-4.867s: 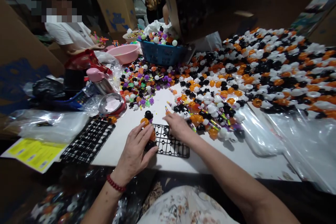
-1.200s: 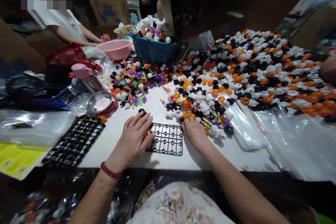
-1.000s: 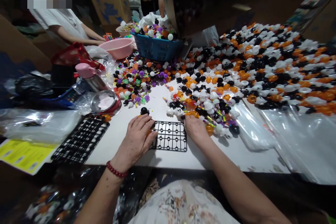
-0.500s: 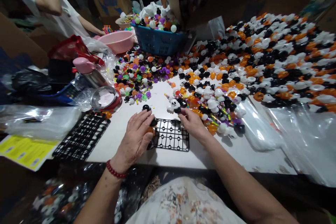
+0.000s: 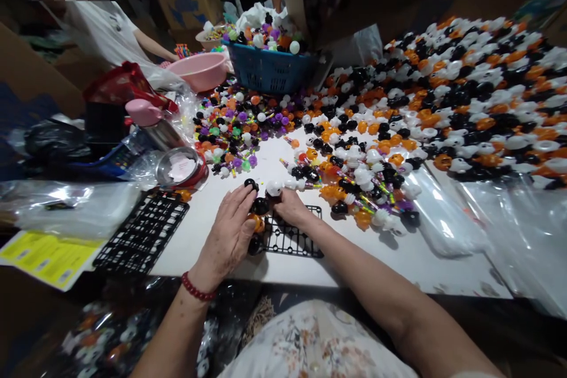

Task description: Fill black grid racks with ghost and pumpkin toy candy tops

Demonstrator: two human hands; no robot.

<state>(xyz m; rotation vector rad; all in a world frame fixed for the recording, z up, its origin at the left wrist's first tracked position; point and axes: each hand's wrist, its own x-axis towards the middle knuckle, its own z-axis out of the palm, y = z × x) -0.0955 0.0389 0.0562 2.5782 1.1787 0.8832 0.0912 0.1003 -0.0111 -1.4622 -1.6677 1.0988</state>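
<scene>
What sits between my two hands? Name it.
Black and orange toy heads at the left side of the black grid, as the head view shows.

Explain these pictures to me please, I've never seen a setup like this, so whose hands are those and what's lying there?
There's no machine: these are a person's bare hands. One camera, worn on that person's head, looks forward and down. The white table bears a black grid, heaps of small orange, black and white toys, and a blue basket. The left hand is cupped over a few of the toys by the grid's left end. The right hand seems to hold a white toy, partly hidden.
</scene>
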